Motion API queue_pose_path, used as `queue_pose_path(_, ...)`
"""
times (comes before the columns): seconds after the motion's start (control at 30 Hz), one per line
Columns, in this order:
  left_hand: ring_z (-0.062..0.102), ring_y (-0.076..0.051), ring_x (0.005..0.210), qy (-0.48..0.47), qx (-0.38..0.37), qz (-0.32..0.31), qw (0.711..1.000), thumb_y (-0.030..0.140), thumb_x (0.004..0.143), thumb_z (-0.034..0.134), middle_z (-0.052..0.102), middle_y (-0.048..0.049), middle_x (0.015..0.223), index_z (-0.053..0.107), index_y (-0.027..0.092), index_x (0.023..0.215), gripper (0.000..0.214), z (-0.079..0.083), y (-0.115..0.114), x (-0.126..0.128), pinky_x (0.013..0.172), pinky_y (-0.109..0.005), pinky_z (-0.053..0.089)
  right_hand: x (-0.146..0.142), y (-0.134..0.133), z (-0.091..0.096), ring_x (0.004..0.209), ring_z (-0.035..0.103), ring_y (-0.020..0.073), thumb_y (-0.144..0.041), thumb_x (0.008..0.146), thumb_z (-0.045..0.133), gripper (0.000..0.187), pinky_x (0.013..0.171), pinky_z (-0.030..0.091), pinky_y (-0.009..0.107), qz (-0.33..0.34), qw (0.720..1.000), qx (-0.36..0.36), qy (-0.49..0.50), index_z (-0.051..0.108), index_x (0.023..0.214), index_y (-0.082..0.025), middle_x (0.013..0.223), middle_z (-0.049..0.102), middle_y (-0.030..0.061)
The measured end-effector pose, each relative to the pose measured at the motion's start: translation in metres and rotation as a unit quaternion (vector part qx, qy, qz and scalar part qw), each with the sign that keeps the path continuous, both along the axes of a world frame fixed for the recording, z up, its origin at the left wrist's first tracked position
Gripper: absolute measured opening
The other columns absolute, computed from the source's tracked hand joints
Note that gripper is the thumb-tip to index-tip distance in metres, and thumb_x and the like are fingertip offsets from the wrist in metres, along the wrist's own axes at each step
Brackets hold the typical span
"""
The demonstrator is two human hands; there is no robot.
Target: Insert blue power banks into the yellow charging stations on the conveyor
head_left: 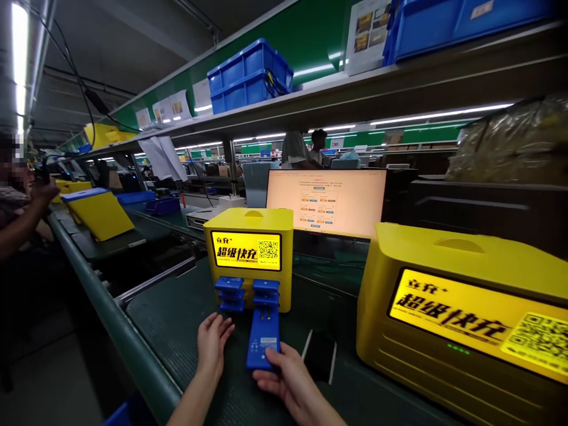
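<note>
A yellow charging cabinet [251, 228] with a lit screen stands on the dark green bench in front of me. Several blue power-bank modules [231, 291] stick out of its lower slots. My right hand [284, 378] grips the near end of one long blue module [265, 334] that is drawn most of the way out of the right slot. My left hand [212, 343] rests just left of it, fingers loosely curled near the left modules, holding nothing.
A second, larger yellow cabinet [465, 296] stands close on the right. Between them lies a black phone-like slab [320, 355]. A monitor [327, 202] stands behind. A conveyor [146, 272] runs left, with another yellow unit [100, 213] and a seated person's arm [22, 219]. Blue bins [251, 74] sit on the shelf.
</note>
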State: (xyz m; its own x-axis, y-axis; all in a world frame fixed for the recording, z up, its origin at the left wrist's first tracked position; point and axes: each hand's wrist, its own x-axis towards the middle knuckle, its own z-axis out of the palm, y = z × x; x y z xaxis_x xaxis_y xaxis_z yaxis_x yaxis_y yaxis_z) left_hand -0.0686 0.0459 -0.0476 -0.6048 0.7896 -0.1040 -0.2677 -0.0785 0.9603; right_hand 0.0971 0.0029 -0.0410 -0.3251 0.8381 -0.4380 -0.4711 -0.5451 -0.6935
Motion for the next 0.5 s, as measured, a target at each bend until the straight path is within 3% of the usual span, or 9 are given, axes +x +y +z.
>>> queue_pose_path(0.13,0.057,-0.018,0.076,0.212,0.036,-0.055,0.975,0.030,0.080,0.055,0.055,-0.0046,0.086,0.052,0.018,0.089,0.015,0.000,-0.002,0.018,0.065,-0.030,0.048,-0.025,0.026,-0.008,0.066,0.068,0.0170,-0.017,0.080,0.055,0.026,0.060,0.055,0.025,-0.096,0.995,0.009,0.025,0.046,0.104,-0.012,0.076,0.068,0.0076)
queue_pose_path(0.27,0.054,-0.022,0.086,0.437,0.104,-0.155,0.880,0.036,0.081,0.055,0.060,-0.0046,0.087,0.060,0.021,0.083,0.016,0.007,-0.004,0.047,0.081,-0.035,0.040,-0.006,0.048,-0.011,0.101,0.062,0.0158,-0.015,0.066,0.064,0.039,0.087,0.049,0.023,-0.194,0.979,0.055,0.038,0.049,0.102,-0.018,0.095,0.066,0.0050)
queue_pose_path(0.37,0.053,-0.024,0.087,0.550,0.129,-0.189,0.803,0.036,0.084,0.051,0.062,-0.0051,0.087,0.063,0.022,0.084,0.018,0.014,0.001,0.057,0.081,-0.037,0.036,0.035,0.035,-0.012,0.098,0.063,0.0228,-0.022,0.051,0.077,0.052,0.086,0.050,0.029,-0.203,0.975,0.089,0.012,0.057,0.098,-0.017,0.094,0.068,0.0076)
queue_pose_path(0.43,0.053,-0.024,0.084,0.596,0.131,-0.180,0.772,0.036,0.086,0.047,0.062,-0.0055,0.085,0.062,0.021,0.084,0.021,0.020,0.008,0.058,0.078,-0.037,0.035,0.078,0.012,-0.020,0.087,0.066,0.0256,-0.030,0.046,0.082,0.053,0.079,0.052,0.033,-0.187,0.973,0.127,-0.042,0.064,0.093,-0.015,0.087,0.069,0.0088)
queue_pose_path(0.5,0.053,-0.024,0.084,0.623,0.134,-0.164,0.753,0.036,0.087,0.046,0.063,-0.0056,0.084,0.061,0.021,0.084,0.021,0.025,0.016,0.055,0.077,-0.036,0.035,0.134,-0.018,-0.034,0.079,0.067,0.0238,-0.045,0.055,0.077,0.045,0.074,0.054,0.033,-0.153,0.948,0.222,-0.170,0.068,0.089,-0.017,0.085,0.070,0.0085)
